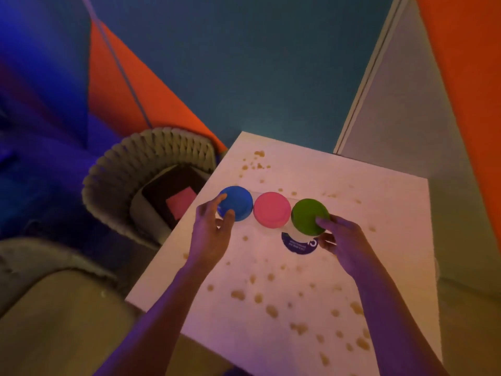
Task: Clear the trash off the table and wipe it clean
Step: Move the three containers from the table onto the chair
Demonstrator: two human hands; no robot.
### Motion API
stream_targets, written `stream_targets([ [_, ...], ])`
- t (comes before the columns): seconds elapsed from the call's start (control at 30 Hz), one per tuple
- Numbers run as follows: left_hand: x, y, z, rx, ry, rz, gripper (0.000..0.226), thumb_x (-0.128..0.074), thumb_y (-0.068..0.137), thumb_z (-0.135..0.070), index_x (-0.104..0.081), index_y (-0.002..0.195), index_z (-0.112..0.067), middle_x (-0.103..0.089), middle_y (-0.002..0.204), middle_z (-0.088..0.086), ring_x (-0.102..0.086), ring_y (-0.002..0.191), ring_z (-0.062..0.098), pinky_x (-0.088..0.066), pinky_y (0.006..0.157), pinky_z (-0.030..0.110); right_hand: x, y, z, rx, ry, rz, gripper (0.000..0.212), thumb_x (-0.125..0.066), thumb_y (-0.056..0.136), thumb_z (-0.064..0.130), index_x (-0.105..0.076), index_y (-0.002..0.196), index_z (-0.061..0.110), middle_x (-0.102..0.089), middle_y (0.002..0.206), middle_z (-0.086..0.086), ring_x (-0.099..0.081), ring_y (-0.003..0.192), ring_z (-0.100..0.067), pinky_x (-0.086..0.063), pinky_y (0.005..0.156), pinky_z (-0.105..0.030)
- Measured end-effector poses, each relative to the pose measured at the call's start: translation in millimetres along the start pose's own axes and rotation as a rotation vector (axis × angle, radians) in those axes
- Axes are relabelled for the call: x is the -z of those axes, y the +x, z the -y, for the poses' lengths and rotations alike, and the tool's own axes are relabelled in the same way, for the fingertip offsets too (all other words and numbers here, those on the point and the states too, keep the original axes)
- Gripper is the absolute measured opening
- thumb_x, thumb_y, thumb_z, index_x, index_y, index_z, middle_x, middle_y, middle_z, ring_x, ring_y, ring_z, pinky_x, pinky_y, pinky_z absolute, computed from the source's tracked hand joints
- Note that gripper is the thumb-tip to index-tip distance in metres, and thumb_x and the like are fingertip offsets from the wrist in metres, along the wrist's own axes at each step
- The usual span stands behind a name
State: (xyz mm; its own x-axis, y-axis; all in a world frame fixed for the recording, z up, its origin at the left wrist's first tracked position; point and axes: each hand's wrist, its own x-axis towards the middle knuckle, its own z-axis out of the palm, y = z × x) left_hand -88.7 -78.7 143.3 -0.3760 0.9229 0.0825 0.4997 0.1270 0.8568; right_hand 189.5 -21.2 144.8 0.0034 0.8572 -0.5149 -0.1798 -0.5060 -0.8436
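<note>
Early stage: left hand (210,226) grip closes on blue lid (235,203), right hand (342,244) on green lid (309,216); worktop (393,213) crumbs from 12 to 6 o'clock remain unwiped.

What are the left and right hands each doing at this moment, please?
Left hand: fingers curled around the round blue lid, gripping its near edge.
Right hand: fingers on the round green lid, gripping its near edge.

Blue lid (236,202), pink lid (272,209), green lid (308,216)
</note>
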Motion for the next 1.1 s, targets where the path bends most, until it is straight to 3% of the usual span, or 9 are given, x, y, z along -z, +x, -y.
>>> stream_targets([
  [0.2, 49.6, -54.6, 29.9, 0.080, 0.001, -0.083, 0.044, -0.054, 0.102, -0.033, -0.047, 0.145, -0.027, -0.041, 0.128, -0.004, -0.064, 0.089, 0.003, -0.054, 0.087, 0.030, -36.9, -38.7, -27.2, -0.013, -0.061, 0.093, 0.021, -0.068, 0.090, 0.008, -0.069, 0.110, 0.002, -0.056, 0.088, -0.016, -0.051, 0.075, -0.026, -0.051, 0.062, -0.028],
  [0.33, 89.8, -83.5, 62.4, 0.127, -0.010, -0.169, 0.045, -0.056, 0.101, -0.032, -0.049, 0.145, -0.025, -0.042, 0.130, 0.000, -0.063, 0.086, -0.001, -0.053, 0.084, 0.025, -80.1, -56.2, -46.9, -0.008, -0.127, 0.150, 0.028, -0.066, 0.091, 0.004, -0.066, 0.119, 0.002, -0.059, 0.090, -0.008, -0.049, 0.069, -0.015, -0.048, 0.061, -0.027],
  [0.47, 135.8, -106.4, 101.0, 0.164, 0.005, -0.260, 0.044, -0.059, 0.100, -0.025, -0.052, 0.143, -0.022, -0.044, 0.123, 0.000, -0.059, 0.076, -0.007, -0.042, 0.074, 0.001, -137.3, -66.7, -69.7, -0.019, -0.227, 0.193, 0.035, -0.067, 0.090, 0.006, -0.064, 0.124, 0.013, -0.065, 0.102, -0.010, -0.055, 0.073, -0.018, -0.051, 0.061, -0.029],
  [0.5, 151.5, -111.5, 114.9, 0.181, 0.009, -0.290, 0.044, -0.060, 0.099, -0.023, -0.053, 0.142, -0.021, -0.045, 0.121, 0.001, -0.059, 0.074, -0.005, -0.041, 0.073, 0.001, -157.3, -68.9, -77.5, -0.026, -0.266, 0.214, 0.035, -0.067, 0.091, 0.006, -0.064, 0.125, 0.013, -0.065, 0.105, -0.012, -0.056, 0.075, -0.018, -0.051, 0.062, -0.030],
  [0.6, 190.2, -124.7, 152.0, 0.240, 0.011, -0.336, 0.043, -0.063, 0.097, -0.022, -0.054, 0.140, -0.021, -0.047, 0.120, 0.002, -0.065, 0.073, 0.010, -0.053, 0.085, 0.026, -208.4, -76.2, -99.9, -0.033, -0.351, 0.257, 0.034, -0.065, 0.092, 0.007, -0.064, 0.126, 0.013, -0.066, 0.108, -0.012, -0.056, 0.079, -0.019, -0.050, 0.063, -0.030],
  [0.67, 212.6, -132.5, 176.2, 0.272, 0.004, -0.354, 0.043, -0.064, 0.096, -0.025, -0.055, 0.139, -0.022, -0.048, 0.121, 0.003, -0.068, 0.076, 0.017, -0.056, 0.086, 0.035, -242.1, -79.0, -114.4, -0.041, -0.406, 0.281, 0.035, -0.064, 0.093, 0.007, -0.063, 0.128, 0.012, -0.066, 0.106, -0.011, -0.056, 0.079, -0.018, -0.050, 0.063, -0.029],
  [0.83, 275.6, -156.6, 232.4, 0.399, 0.035, -0.413, 0.047, -0.065, 0.095, -0.023, -0.054, 0.140, -0.018, -0.049, 0.125, 0.007, -0.068, 0.073, 0.013, -0.054, 0.080, 0.027, -332.6, -82.8, -170.2, -0.086, -0.578, 0.353, 0.035, -0.060, 0.096, 0.007, -0.061, 0.130, 0.013, -0.067, 0.111, -0.011, -0.060, 0.086, -0.021, -0.051, 0.068, -0.033],
  [0.97, 307.0, -174.5, 268.6, 0.520, 0.057, -0.437, 0.051, -0.066, 0.094, -0.019, -0.052, 0.142, -0.020, -0.047, 0.123, 0.008, -0.067, 0.074, 0.018, -0.054, 0.087, 0.033, -385.2, -85.4, -207.2, -0.134, -0.692, 0.418, 0.036, -0.057, 0.097, 0.006, -0.059, 0.131, 0.016, -0.067, 0.116, -0.010, -0.064, 0.099, -0.025, -0.055, 0.077, -0.038],
  [1.1, 329.6, -187.1, 305.9, 0.670, 0.085, -0.435, 0.054, -0.066, 0.093, -0.020, -0.049, 0.144, -0.024, -0.046, 0.120, 0.008, -0.067, 0.080, 0.025, -0.052, 0.094, 0.038, -433.4, -85.1, -242.4, -0.152, -0.819, 0.481, 0.034, -0.055, 0.097, 0.005, -0.059, 0.129, 0.015, -0.068, 0.108, -0.010, -0.064, 0.085, -0.020, -0.054, 0.074, -0.037],
])
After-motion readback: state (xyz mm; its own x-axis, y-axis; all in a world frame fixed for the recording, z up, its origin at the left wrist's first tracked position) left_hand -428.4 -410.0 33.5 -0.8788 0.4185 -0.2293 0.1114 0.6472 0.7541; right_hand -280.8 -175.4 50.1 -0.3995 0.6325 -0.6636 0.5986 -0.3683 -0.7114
